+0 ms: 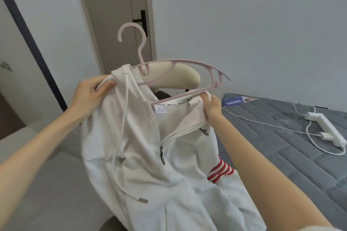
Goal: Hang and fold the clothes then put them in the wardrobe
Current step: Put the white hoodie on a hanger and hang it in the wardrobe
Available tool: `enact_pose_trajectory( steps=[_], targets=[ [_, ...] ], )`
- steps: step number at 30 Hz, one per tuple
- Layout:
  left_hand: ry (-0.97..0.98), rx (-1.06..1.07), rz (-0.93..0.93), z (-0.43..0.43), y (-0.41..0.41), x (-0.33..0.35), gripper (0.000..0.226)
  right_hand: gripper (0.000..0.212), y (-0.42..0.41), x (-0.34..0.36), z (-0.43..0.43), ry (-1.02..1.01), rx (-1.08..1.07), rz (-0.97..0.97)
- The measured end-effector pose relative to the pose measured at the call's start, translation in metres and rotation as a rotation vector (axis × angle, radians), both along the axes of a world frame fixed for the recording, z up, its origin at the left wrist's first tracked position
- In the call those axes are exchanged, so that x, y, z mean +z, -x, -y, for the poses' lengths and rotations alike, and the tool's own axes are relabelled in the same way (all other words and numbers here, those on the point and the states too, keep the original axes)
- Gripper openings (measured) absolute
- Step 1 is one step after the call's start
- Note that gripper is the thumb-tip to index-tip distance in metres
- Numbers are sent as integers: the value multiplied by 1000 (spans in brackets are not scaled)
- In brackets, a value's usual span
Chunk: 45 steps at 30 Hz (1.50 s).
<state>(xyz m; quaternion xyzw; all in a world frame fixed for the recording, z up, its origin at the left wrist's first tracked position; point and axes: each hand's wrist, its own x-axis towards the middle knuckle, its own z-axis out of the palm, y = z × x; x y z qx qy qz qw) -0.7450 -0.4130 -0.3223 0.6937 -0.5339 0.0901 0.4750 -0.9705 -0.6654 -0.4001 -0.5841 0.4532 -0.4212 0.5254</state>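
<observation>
My left grip (pixel 92 95) pinches the hoodie (pixel 142 155) onto the hanger (pixel 180 60). My right grip (pixel 212 106) holds the collar (pixel 190 111), which I'd stretch over its uncovered side.

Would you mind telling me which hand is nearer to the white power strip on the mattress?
Right. The right hand grips the hoodie collar, on the side toward the power strip; the left hand holds the hoodie's far shoulder.

White zip hoodie (pixel 150 155), drawstrings, red-striped cuff: hanging, neck unzipped. Pink plastic hanger (pixel 176 61), hook upward: one arm inside hoodie, other bare.
</observation>
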Motion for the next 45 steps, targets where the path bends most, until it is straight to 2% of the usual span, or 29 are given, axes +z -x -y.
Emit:
enact_pose_trajectory(
  steps=[4, 6, 7, 10, 12, 14, 17, 23, 26, 28, 30, 33, 35, 40, 45],
  targets=[
    [25, 105, 102, -46, -25, 23, 24, 17, -48, 55, -17, 144, 73, 162],
    [46, 169, 162, -69, -37, 34, 32, 29, -67, 74, -24, 294, 124, 120],
    [68, 207, 196, -81, -43, 39, 35, 27, -75, 82, -26, 352, 156, 69],
    [104, 311, 254, -118, -59, 52, 24, 22, -97, 106, -33, 486, 214, -42],
    [83, 357, 293, -141, -68, 56, 19, 31, -110, 117, -40, 529, 211, -75],
    [30, 422, 380, -159, -73, 56, 24, 46, -121, 125, -51, 586, 206, -110],
    [-35, 533, 471, -174, -73, 54, 32, 57, -133, 133, -76, 655, 227, -113],
    [-108, 661, 642, -181, -64, 43, 31, 42, -150, 154, -130, 696, 269, -96],
    [-48, 679, 508, -171, -53, 36, 27, 37, -161, 161, -169, 775, 326, -63],
    [47, 677, 334, -168, -49, 33, 27, 23, -168, 155, -187, 796, 405, -40],
    [181, 667, 218, -173, -50, 32, 26, 10, -169, 148, -194, 868, 441, -124],
    [345, 642, 124, -183, -50, 32, 27, 30, -167, 144, -190, 1124, 360, -406],
    [390, 624, 77, -191, -50, 32, 29, 44, -165, 145, -195, 1186, 387, -405],
    [430, 533, 4, -209, -51, 36, 23, 48, -163, 155, -218, 1104, 325, -152],
    [396, 549, 7, -215, -43, 39, 24, 29, -159, 158, -238, 1106, 425, -278]
  ],
)
